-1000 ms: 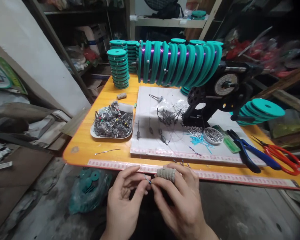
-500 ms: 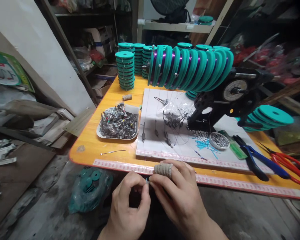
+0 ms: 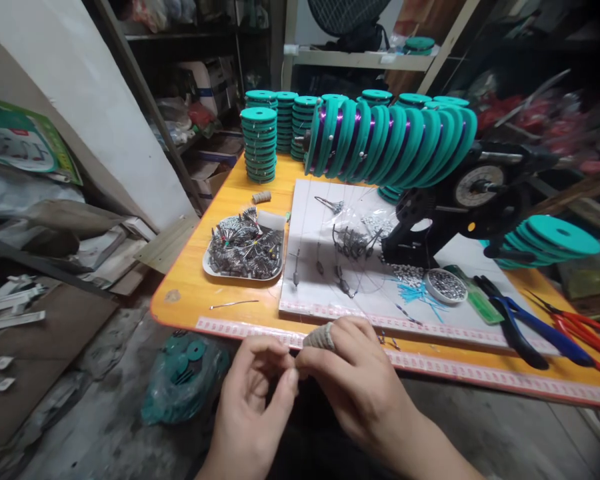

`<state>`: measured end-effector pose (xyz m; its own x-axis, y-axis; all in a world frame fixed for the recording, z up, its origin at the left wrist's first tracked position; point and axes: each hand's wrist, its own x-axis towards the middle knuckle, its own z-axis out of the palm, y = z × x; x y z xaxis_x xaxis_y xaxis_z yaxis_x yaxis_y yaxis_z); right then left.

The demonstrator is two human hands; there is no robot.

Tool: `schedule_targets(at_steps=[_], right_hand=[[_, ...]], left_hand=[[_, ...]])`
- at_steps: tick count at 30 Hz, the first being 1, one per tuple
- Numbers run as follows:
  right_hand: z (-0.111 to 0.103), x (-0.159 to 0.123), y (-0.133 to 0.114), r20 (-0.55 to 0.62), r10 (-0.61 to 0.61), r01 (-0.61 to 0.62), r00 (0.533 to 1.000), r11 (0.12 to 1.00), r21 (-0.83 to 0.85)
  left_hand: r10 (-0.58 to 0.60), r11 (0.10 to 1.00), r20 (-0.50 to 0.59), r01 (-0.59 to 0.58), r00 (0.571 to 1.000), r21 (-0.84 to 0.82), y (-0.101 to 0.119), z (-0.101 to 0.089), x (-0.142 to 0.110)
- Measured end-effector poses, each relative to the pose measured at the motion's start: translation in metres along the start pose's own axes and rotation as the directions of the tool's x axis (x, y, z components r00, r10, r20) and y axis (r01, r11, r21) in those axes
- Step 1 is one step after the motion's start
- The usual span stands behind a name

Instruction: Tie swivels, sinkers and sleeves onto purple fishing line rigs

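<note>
My left hand [image 3: 255, 403] and my right hand [image 3: 363, 383] meet fingertip to fingertip just off the table's front edge. Both pinch with thumb and forefinger at a thin fishing line, whose small blue part is hidden by the fingertips now. A grey ribbed finger sleeve [image 3: 320, 337] covers one finger of my right hand. Behind the hands, several sinkers on line [image 3: 345, 283] lie on a white board [image 3: 303, 303]. Over it, a row of teal foam spools [image 3: 390, 143] wound with purple line sits on a black winding machine [image 3: 415, 243].
A white tray [image 3: 215, 272] of sinkers and wire pieces stands left. At right lie a dish of small metal parts [image 3: 446, 285], blue tubes [image 3: 420, 293], blue-handled pliers [image 3: 545, 330] and red-handled scissors [image 3: 580, 327]. Teal spool stacks [image 3: 259, 147] stand behind. A ruler strip [image 3: 480, 377] runs along the front edge.
The view has shifted, so the table appears farther right. My hands stay together; the fingers have regripped slightly, and the blue bit between them has gone out of sight.
</note>
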<state>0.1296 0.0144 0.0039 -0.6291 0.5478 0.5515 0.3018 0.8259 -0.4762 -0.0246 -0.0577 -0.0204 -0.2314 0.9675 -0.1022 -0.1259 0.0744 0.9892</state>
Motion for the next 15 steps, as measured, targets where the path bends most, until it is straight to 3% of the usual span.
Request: schedule_targets(at_steps=[3,7,11,15], right_hand=[[-0.0022,-0.0019,-0.0027,-0.047,-0.022,0.017,0.999,0.995,-0.101],[-0.0069,-0.006,-0.0043,-0.064,-0.033,0.023,0.997,0.989,-0.147],[-0.0062,-0.0077,-0.0056,-0.09,-0.026,0.013,0.996,0.99,-0.144],[-0.0069,-0.0085,-0.0082,-0.106,-0.005,-0.008,0.994,0.992,-0.123]], left_hand=[[-0.141,0.986,0.038,0.144,0.989,-0.084,-0.0004,0.001,0.0014],[-0.058,0.998,0.005,0.058,0.998,-0.03,-0.0045,0.003,0.0038],[0.116,0.973,0.007,-0.115,0.993,0.199,-0.0072,0.0015,0.0037],[0.413,0.828,0.069,-0.406,0.908,0.387,-0.006,0.0029,0.0035]])
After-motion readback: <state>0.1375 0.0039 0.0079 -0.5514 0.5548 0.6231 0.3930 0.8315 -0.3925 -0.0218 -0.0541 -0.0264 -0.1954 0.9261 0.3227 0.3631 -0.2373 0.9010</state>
